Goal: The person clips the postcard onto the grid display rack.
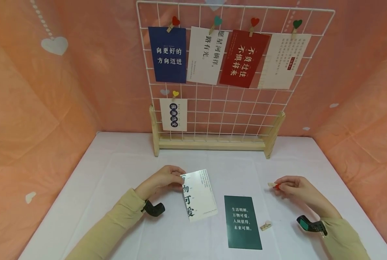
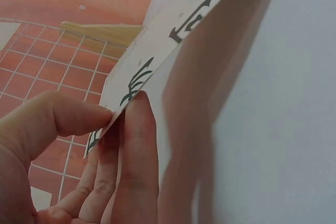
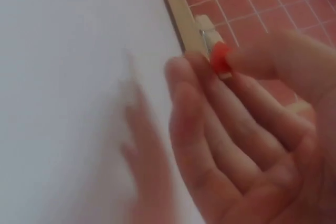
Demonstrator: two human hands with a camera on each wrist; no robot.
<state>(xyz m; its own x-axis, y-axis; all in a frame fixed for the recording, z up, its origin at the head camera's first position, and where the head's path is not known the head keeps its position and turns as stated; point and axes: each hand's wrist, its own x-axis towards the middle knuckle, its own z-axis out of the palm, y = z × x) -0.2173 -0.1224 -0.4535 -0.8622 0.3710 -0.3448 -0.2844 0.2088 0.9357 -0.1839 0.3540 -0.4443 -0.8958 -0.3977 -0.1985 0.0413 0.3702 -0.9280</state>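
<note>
My left hand (image 1: 165, 180) pinches a white card (image 1: 200, 196) with dark lettering by its left edge, thumb on the printed face and fingers behind, as the left wrist view shows. The card (image 2: 157, 59) is tilted over the white table. Over the table's right side, my right hand (image 1: 292, 186) pinches a small wooden clothespin (image 1: 272, 185) with a red ornament (image 3: 221, 59) between thumb and fingertips. Between the hands lies a dark green card (image 1: 243, 222) with white lettering. Close to its right edge is another small clothespin (image 1: 265, 225).
A white wire grid (image 1: 226, 108) stands upright in a wooden base (image 1: 213, 144) at the back. Several cards hang along its top by heart clothespins, among them a blue card (image 1: 168, 72) and a red card (image 1: 242, 59). One small white card (image 1: 173, 124) hangs lower left.
</note>
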